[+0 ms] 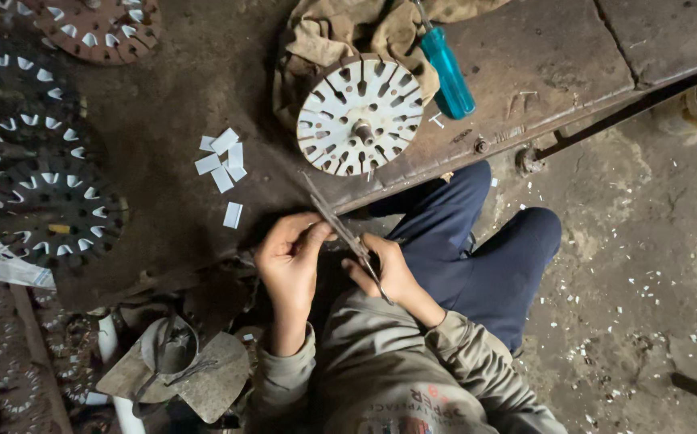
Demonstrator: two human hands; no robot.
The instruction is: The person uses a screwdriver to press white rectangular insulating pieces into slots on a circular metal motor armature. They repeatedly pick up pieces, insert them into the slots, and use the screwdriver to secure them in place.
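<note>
The person sits on the floor at the edge of a low, dark, worn metal bench (204, 72), knees in dark blue trousers (485, 257) tucked under its rim. The right hand (389, 269) is closed round the handles of a pair of long, thin metal scissors (340, 229), whose blades run up and to the left, over the bench edge. The left hand (288, 253) sits just beside it, thumb and fingers pinched narrowly at the blades; whatever small piece it pinches is too small to tell.

On the bench just above the hands lies a round, pale metal disc with radial slots and a short centre shaft (360, 115), resting partly on a crumpled tan rag (340, 32). A screwdriver with a translucent blue handle (448, 71) lies touching the rag, right of the disc. A small scatter of white paper slips (224, 161) lies left of the disc, near the left hand. Dark slotted discs with white inserts (51, 201) are stacked at the far left. Tiny white clippings (646, 281) speckle the concrete floor on the right
</note>
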